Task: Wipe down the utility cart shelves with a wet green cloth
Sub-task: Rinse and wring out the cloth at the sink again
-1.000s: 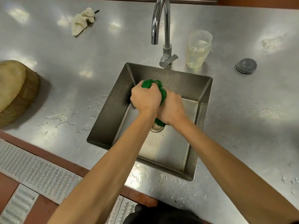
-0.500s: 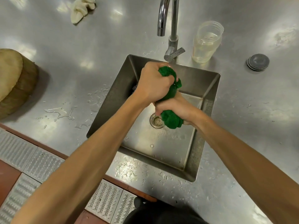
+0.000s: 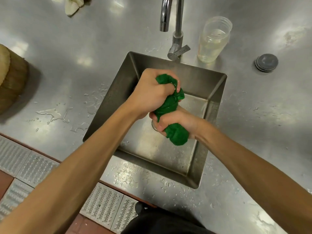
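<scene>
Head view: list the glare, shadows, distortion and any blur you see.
Head view: soft white glare patches on the steel counter; head view: the wooden block casts a dark shadow to its right; head view: the wide-angle lens swells the forearms toward the bottom corners; head view: the green cloth is sharp, without motion blur.

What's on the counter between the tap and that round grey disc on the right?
A clear open jar holding some pale liquid stands between the tap and the grey disc, as the head view shows.
</scene>
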{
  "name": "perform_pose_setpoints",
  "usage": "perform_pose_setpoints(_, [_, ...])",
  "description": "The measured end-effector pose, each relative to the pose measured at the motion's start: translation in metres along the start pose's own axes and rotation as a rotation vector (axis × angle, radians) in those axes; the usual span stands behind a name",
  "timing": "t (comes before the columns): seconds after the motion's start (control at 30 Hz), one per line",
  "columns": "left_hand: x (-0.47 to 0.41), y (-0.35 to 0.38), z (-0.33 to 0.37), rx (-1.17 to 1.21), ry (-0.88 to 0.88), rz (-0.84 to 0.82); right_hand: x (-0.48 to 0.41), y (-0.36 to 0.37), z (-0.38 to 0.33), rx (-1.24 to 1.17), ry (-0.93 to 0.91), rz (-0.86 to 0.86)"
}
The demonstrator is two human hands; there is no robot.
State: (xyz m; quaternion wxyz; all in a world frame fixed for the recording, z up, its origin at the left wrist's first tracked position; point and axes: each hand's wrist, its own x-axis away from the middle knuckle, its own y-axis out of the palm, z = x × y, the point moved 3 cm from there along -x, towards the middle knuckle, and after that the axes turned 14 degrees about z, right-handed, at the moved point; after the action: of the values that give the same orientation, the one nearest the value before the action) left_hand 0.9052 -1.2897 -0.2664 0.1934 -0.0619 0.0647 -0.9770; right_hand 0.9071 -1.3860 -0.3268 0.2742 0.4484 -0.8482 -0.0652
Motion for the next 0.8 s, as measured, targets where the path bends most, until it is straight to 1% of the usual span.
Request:
perform_pose_setpoints(0.07, [0.0,0.0,-0.012,0.029,-0.052,0.093,-0.001,-0.007,0.002,0.09,0.013,0.098])
perform_pose_setpoints(0.17, [0.002,0.0,-0.026,0.121,-0.173,0.284,0.0,-0.016,0.005,0.319,-0.015,0.286])
perform_pose_setpoints(0.27, [0.007,-0.005,-0.04,0.272,-0.371,0.509,0.002,-0.02,0.006,0.478,-0.118,0.548])
perform_pose_setpoints(0.3, [0.01,-0.007,-0.045,0.337,-0.435,0.56,0.004,-0.019,0.007,0.521,-0.145,0.638])
perform_pose_setpoints(0.33, [0.013,-0.008,-0.05,0.404,-0.485,0.571,0.006,-0.018,0.007,0.562,-0.173,0.712])
perform_pose_setpoints(0.37, [0.016,-0.009,-0.054,0.451,-0.524,0.533,0.008,-0.017,0.007,0.606,-0.209,0.77])
perform_pose_setpoints(0.43, [0.027,-0.008,-0.061,0.529,-0.559,0.355,0.013,-0.015,0.006,0.703,-0.299,0.847])
perform_pose_setpoints(0.5, [0.042,-0.007,-0.068,0.631,-0.553,0.208,0.016,-0.011,0.001,0.802,-0.358,0.832])
perform_pose_setpoints(0.53, [0.048,-0.008,-0.072,0.702,-0.546,0.191,0.017,-0.009,0.0,0.836,-0.372,0.801])
perform_pose_setpoints(0.6, [0.057,-0.011,-0.076,0.825,-0.537,0.256,0.02,0.001,-0.004,0.827,-0.416,0.779])
perform_pose_setpoints(0.63, [0.059,-0.013,-0.076,0.869,-0.55,0.294,0.023,0.006,-0.007,0.785,-0.458,0.81])
perform_pose_setpoints(0.7, [0.059,-0.018,-0.077,0.954,-0.588,0.343,0.034,0.017,-0.01,0.72,-0.608,0.933])
perform_pose_setpoints(0.73, [0.056,-0.022,-0.077,0.999,-0.606,0.363,0.041,0.024,-0.009,0.746,-0.699,0.998])
perform_pose_setpoints(0.77, [0.053,-0.026,-0.077,1.035,-0.613,0.375,0.048,0.031,-0.006,0.821,-0.783,1.041])
perform_pose_setpoints(0.8, [0.049,-0.03,-0.076,1.061,-0.619,0.381,0.054,0.04,-0.001,0.945,-0.846,1.047])
